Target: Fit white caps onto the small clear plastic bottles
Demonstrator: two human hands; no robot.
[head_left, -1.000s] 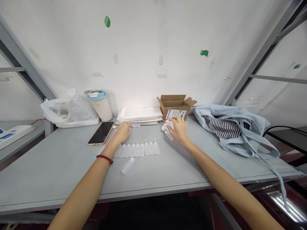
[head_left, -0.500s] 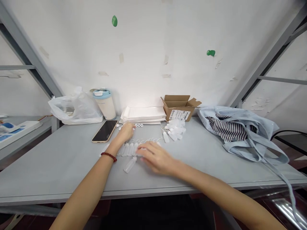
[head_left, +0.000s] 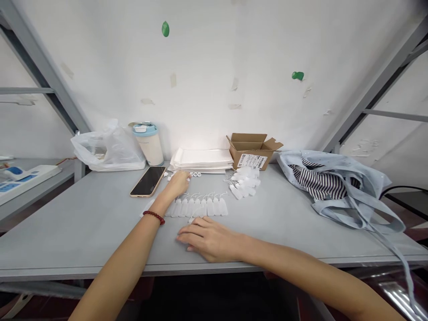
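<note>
My left hand (head_left: 177, 183), with a red bead bracelet on the wrist, rests curled at the back of a row of small white plastic bottles (head_left: 200, 207); its fingertips are pinched near tiny white caps (head_left: 195, 174), and what they hold is unclear. My right hand (head_left: 207, 237) lies low on the grey table (head_left: 83, 223) in front of the row. Its fingers are curled together over the spot where a single loose bottle lay, and that bottle is hidden under them. A loose pile of more bottles (head_left: 245, 183) sits to the right of the row.
A phone (head_left: 148, 181) lies left of my left hand. Behind it stand a lidded cup (head_left: 149, 143) and a plastic bag (head_left: 107, 149). A stack of white sheets (head_left: 200, 159) and an open cardboard box (head_left: 253, 149) line the wall. A blue cloth bag (head_left: 334, 187) sprawls at the right.
My right hand left the pile of bottles by the box, swept left and toward me, and now covers the lone bottle. My left hand stayed put.
</note>
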